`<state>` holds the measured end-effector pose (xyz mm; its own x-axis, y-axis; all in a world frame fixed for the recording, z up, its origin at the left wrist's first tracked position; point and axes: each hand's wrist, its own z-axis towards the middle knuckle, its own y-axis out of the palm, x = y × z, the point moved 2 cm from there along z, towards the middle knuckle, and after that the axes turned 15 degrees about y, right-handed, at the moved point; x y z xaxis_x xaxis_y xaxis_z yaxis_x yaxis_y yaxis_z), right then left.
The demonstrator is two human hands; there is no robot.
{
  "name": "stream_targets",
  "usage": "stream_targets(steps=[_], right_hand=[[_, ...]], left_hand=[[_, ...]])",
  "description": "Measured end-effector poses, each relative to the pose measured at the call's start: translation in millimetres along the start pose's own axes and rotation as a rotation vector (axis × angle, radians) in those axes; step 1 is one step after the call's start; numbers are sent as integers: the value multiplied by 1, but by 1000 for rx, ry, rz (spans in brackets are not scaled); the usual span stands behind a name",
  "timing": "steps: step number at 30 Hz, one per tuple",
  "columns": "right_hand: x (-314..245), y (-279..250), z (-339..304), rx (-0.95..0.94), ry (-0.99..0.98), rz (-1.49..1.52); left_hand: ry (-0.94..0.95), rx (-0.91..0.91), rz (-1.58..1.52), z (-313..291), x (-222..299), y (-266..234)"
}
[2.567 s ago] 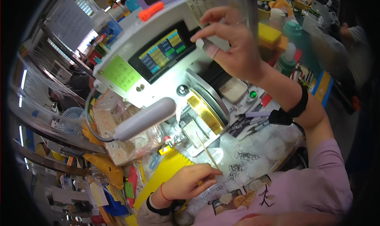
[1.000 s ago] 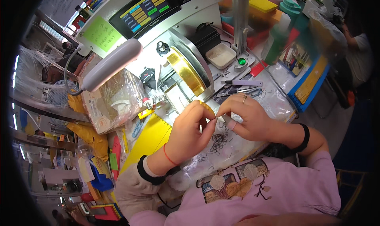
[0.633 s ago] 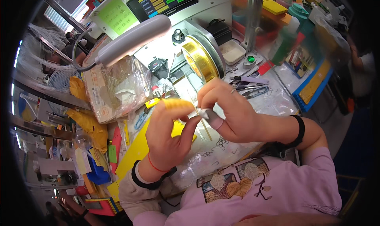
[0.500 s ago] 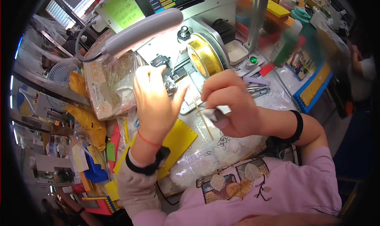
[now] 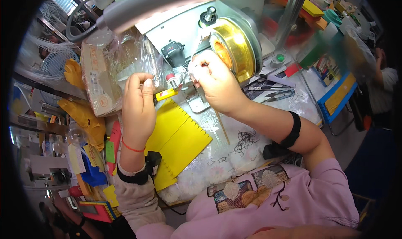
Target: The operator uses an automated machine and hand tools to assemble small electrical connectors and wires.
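My right hand [image 5: 217, 82] is at the middle of a bench machine, its thumb and fingers pinched together beside the gold reel [image 5: 237, 50]. What they pinch is too small to make out. Left of it, my left hand [image 5: 139, 107] is raised with fingers curled toward the thumb; whatever is between them, if anything, is hidden. A small yellow piece [image 5: 166, 94] juts from the machine between the hands, below a red-topped part [image 5: 171, 78]. A black block [image 5: 173, 52] sits on the machine's plate [image 5: 157, 34]. Below my right hand, a thin brown stick [image 5: 222, 128] slants over the table.
Yellow sheets with toothed edges [image 5: 178, 136] lie below my left hand. Dark thin loops [image 5: 245, 142] are scattered near the table's front. Pliers and tools [image 5: 274, 96] lie right. A lamp [image 5: 163, 6] hangs overhead; a plastic-wrapped carton [image 5: 98, 78] stands left.
My left hand has drawn back left from the machine. My right hand has moved up and left to the machine's middle. The view has shifted, bringing the reel and lamp closer.
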<state>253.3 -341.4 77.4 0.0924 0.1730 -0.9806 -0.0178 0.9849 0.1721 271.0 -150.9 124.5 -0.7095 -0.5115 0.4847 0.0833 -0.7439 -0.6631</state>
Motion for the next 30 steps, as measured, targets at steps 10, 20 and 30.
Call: stream_targets(steps=[10,20,30], right_hand=[[1,1,0,-26,-8,23],[-8,-3,-3,26,47,-241],[-3,-2,0,19,17,-216]], left_hand=[[174,-87,120,-8,25,-4],[296,-179,526,-20,36,4],[63,-456,744,-40,20,25]])
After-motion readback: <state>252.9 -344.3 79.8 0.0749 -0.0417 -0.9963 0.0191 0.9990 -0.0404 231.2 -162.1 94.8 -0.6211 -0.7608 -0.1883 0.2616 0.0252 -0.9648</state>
